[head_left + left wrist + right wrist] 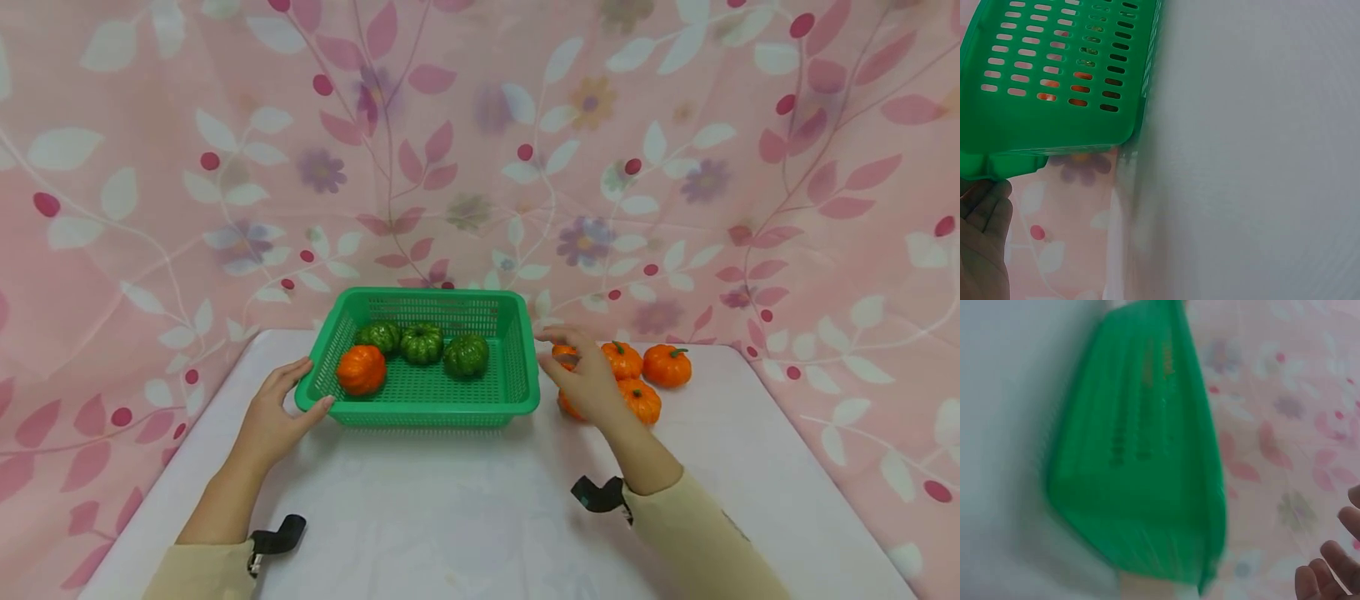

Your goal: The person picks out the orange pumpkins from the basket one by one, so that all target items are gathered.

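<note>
A green plastic basket (431, 408) stands on the table, holding an orange toy pumpkin (362, 370) and three green toy pumpkins (422, 343). At its left end is my left hand (273, 421), with thumb near the front corner and fingers along the side; in the left wrist view its fingertips touch the rim from below. My right hand (585, 379), fingers loosely bent and holding nothing, hovers just off the basket's right end. Several orange toy pumpkins (667, 366) lie behind and beside it, some partly hidden by the hand.
A white cloth covers the table (450, 508). Behind it hangs a pink floral curtain (480, 167). A black wrist camera mount sticks out from each sleeve.
</note>
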`<state>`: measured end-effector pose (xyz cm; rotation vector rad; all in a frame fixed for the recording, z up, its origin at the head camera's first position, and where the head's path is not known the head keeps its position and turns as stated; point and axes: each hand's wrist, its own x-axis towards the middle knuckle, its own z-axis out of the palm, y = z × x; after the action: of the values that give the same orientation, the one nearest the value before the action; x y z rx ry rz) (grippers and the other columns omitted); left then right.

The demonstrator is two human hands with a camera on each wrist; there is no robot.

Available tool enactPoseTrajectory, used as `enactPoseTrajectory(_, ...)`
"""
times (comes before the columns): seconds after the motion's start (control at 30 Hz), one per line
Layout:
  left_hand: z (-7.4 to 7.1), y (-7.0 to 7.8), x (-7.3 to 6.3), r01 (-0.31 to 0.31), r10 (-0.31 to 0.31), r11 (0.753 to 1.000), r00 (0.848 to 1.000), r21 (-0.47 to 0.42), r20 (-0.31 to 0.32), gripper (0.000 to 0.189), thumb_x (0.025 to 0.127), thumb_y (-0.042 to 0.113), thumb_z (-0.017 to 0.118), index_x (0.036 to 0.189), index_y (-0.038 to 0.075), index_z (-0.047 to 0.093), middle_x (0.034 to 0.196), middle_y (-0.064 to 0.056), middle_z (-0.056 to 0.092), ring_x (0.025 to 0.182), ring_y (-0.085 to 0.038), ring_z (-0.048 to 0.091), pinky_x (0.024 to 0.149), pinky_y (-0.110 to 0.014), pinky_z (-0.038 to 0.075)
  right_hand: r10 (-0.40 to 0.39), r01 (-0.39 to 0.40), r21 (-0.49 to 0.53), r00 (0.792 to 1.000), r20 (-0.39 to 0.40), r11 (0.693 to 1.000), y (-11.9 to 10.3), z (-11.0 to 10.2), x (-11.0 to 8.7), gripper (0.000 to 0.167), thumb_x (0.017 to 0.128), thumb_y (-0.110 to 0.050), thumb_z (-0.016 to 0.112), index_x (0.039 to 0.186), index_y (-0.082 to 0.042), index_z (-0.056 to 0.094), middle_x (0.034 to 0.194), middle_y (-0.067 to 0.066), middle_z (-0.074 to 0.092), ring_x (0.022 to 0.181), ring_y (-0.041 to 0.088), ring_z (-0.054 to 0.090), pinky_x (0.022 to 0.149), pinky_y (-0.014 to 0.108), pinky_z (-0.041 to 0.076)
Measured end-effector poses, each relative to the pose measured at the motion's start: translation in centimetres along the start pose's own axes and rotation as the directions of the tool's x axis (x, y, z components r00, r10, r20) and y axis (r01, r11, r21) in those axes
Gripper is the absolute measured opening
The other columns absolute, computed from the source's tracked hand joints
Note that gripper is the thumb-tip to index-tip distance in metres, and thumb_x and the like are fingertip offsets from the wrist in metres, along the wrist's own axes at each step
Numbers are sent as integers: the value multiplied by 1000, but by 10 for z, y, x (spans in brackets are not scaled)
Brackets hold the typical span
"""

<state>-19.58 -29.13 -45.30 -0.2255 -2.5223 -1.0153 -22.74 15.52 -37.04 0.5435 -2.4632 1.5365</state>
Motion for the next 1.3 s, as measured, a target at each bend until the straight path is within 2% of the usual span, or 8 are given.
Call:
enactPoseTrajectory(0.13,0,1,0,-1,1,1000,1000,5,-2,71,87,31,79,144,-1,51,146,-18,48,135,-44,42,104,-69,36,-24,24,1,999,21,1000,-3,33,13,27,97,-14,67,123,-8,66,132,10,56,118,33,54,93,46,54)
enactPoseTrajectory(0.3,0,1,0,-4,4,1000,1000,14,-9,72,86,31,79,144,-1,51,146,-18,48,134,-44,42,104,-69,36,-11,9,35,998,55,999,-11,70,26,27,98,-14,66,124,-10,65,129,8,57,117,33,54,92,43,53)
enactPoseTrajectory(0.53,-1,-1,0,-8,9,1000,1000,18,-18,71,86,31,79,144,0,51,146,-18,49,134,-44,43,103,-69,37,14,-19,32,989,146,999,-25,115,43,31,98,-17,65,129,-15,63,135,7,53,114,25,56,85,35,55)
enactPoseTrajectory(0.63,0,-2,0,-15,15,1000,1000,14,-20,71,86,30,80,143,-1,52,145,-19,49,134,-44,43,103,-69,37,21,-29,39,984,176,999,-29,131,50,34,98,-19,66,132,-16,61,137,5,52,116,23,56,84,34,54)
enactPoseTrajectory(0.77,0,-1,0,-20,20,1000,1000,6,-16,70,86,29,80,143,-2,52,146,-19,49,134,-44,43,103,-69,36,30,-40,50,980,197,998,-32,147,62,37,97,-21,67,133,-15,60,137,6,54,121,27,54,91,37,52)
enactPoseTrajectory(0.9,0,0,0,-17,17,1000,1000,11,-11,71,86,30,79,143,-2,51,146,-20,49,134,-45,43,103,-69,36,61,-66,17,970,235,998,-39,166,73,42,96,-25,69,136,-16,59,140,7,54,123,28,53,96,39,50)
enactPoseTrajectory(1.07,-2,0,0,-11,12,1000,1000,15,-5,71,87,30,79,143,-2,51,146,-20,48,134,-45,43,103,-70,36,77,-75,-19,955,287,997,-51,190,84,49,96,-27,70,141,-16,54,143,9,53,126,28,53,96,39,51)
enactPoseTrajectory(1.3,-1,3,0,-10,10,1000,1000,8,1,71,87,30,79,143,-4,50,145,-21,48,133,-46,43,102,-70,37,120,-108,-58,953,277,992,-53,220,92,50,95,-26,71,140,-12,56,141,10,55,126,28,54,95,38,53)
